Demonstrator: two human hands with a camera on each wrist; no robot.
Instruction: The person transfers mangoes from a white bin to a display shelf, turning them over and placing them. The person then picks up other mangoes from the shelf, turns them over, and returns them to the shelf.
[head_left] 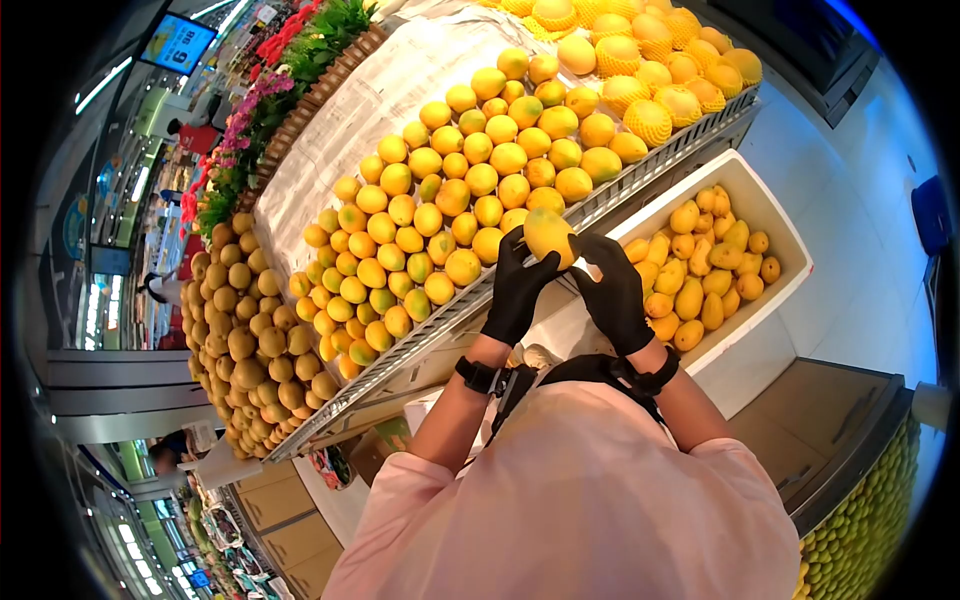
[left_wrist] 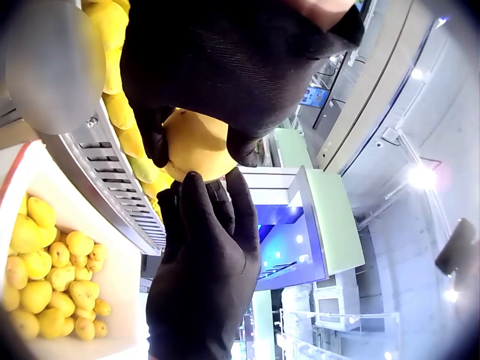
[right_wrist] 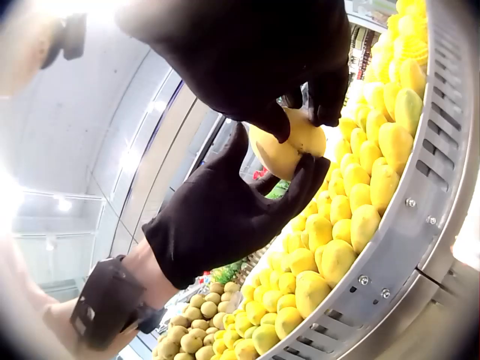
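Pink shirt (head_left: 580,500) fills the near ground, and from it two bare forearms with dark wrist straps rise to a pair of black gloves. The left hand (head_left: 518,290) and the right hand (head_left: 612,292) meet at one yellow mango (head_left: 549,238), which sits at 12 o'clock from both wrists, up at the fingertips rather than deep in either palm. Both hands are curled round it. In the left wrist view the right hand's fingers (left_wrist: 196,196) press it from below while the left hand covers its top, and in the right wrist view the left thumb (right_wrist: 309,174) props its lower side. I judge the step to be looking the fruit over, with it held just above the metal rail (head_left: 440,322) of the sloped shelf. Any move from here calls for one hand to take the full weight before the other lets go, as neither holds it alone. Past the rail, at 10 o'clock, lies the pile of mangoes (head_left: 450,190). A white box (head_left: 745,345) of smaller ones stands at 3 o'clock, and brown fruit (head_left: 250,340) is banked at 9 o'clock. Farthest off, at 1 o'clock, are the netted fruit (head_left: 650,120).
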